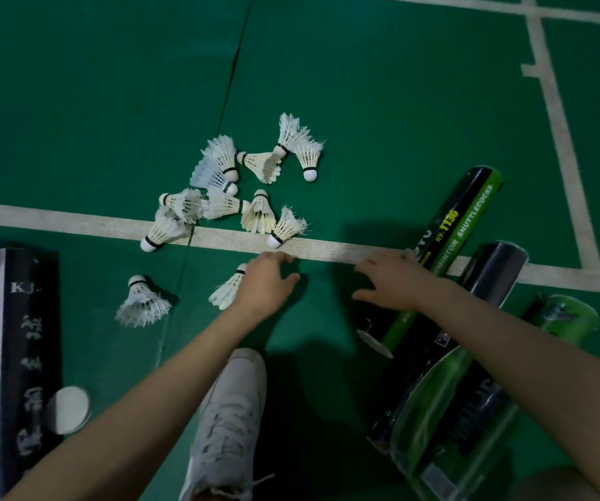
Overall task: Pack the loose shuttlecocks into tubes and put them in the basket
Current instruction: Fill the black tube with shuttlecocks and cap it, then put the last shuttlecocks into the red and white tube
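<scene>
The nearest white feather shuttlecock (pixel 227 291) lies on the green court floor (pixel 363 121), just at 9 o'clock from the left hand (pixel 267 283) — cork end to 1 o'clock, feathers to 7. That grip is wide and holds nothing. The right hand (pixel 392 280), fingers spread too, is over the black-and-green cardboard tube (pixel 450 229) — farther off.

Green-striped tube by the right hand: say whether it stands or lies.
Lying down: the tube rests lengthwise on the floor, across the white line.
</scene>
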